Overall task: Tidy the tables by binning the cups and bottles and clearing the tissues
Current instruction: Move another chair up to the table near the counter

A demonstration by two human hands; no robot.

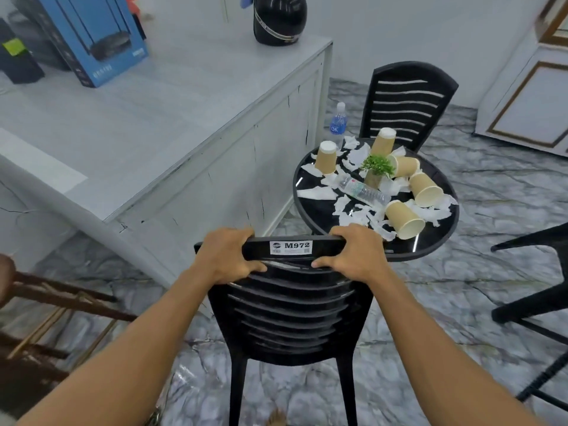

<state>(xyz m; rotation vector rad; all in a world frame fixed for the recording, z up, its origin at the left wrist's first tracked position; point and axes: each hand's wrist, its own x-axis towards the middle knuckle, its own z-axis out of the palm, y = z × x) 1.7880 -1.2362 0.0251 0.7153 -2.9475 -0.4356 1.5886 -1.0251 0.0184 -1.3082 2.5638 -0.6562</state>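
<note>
A round black table (430,250) holds several tan paper cups: one upside down at the left (326,158), one upside down at the back (382,144), others lying on their sides (404,220). A clear plastic bottle (362,189) lies among torn white tissues (316,193). A second bottle with a blue label (338,121) stands behind the table. My left hand (229,255) and my right hand (353,253) both grip the top rail of a black plastic chair (292,318) in front of the table.
A small green plant (378,167) stands mid-table. A second black chair (405,103) is behind it, a third (534,302) at the right. A white counter (153,118) on the left carries a blue box (95,38) and a black helmet (279,18). Wooden furniture (55,302) stands lower left.
</note>
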